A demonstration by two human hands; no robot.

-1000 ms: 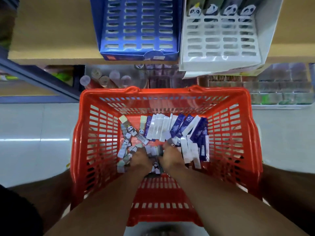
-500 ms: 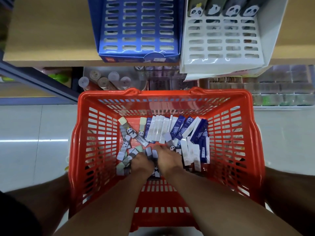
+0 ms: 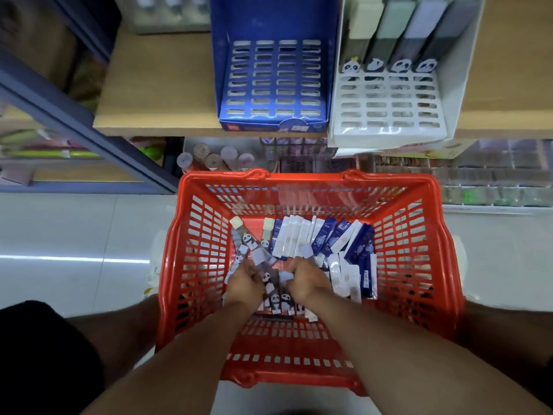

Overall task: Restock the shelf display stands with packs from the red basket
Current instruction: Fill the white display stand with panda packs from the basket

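Both my hands are down in the red basket [image 3: 191, 265]: left hand [image 3: 244, 284] and right hand [image 3: 305, 281] have fingers curled round panda packs [image 3: 276, 296] bunched between them. Blue packs [image 3: 359, 250] lie just right, untouched.

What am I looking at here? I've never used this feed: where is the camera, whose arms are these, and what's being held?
There is no machine: a person works bare-handed, and the single camera sits on their head, looking forward and down. Both arms reach into the red basket, which stands on the floor in front of a shelf. The left hand and right hand are curled around the panda packs heaped at the left of the basket. Blue and white packs lie at the right of it, untouched. On the shelf above stand a blue display stand, its slots apparently empty, and a white display stand with four panda packs at its back.
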